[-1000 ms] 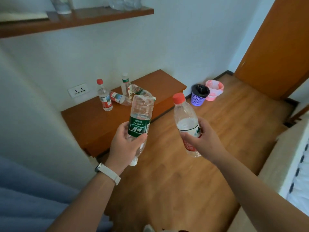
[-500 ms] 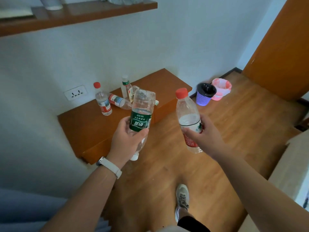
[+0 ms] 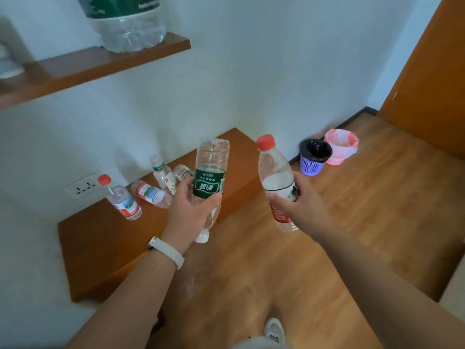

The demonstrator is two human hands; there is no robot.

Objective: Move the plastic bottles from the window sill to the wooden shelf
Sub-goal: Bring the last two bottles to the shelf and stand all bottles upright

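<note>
My left hand (image 3: 189,214) grips a clear bottle with a green label (image 3: 210,182), held upside down with its white cap at the bottom. My right hand (image 3: 299,207) holds an upright red-capped bottle (image 3: 275,172) with a red and white label, a little water inside. Both bottles hang in the air above the floor. Ahead lies a low wooden shelf (image 3: 105,238) against the wall. On it stands a red-capped bottle (image 3: 122,199), beside a lying red-label bottle (image 3: 151,193), a white-capped bottle (image 3: 162,173) and another lying bottle (image 3: 182,172).
A higher wooden wall shelf (image 3: 83,69) at upper left carries a large green-label water jug (image 3: 125,18). A wall socket (image 3: 83,186) sits above the low shelf. A purple bin (image 3: 313,159) and a pink bin (image 3: 342,146) stand by the wall. An orange door (image 3: 432,71) is at right.
The view has moved closer to the low shelf and tilted up, so the upper shelf and jug loom larger. Both hands keep their bottles, the left one raised slightly.
</note>
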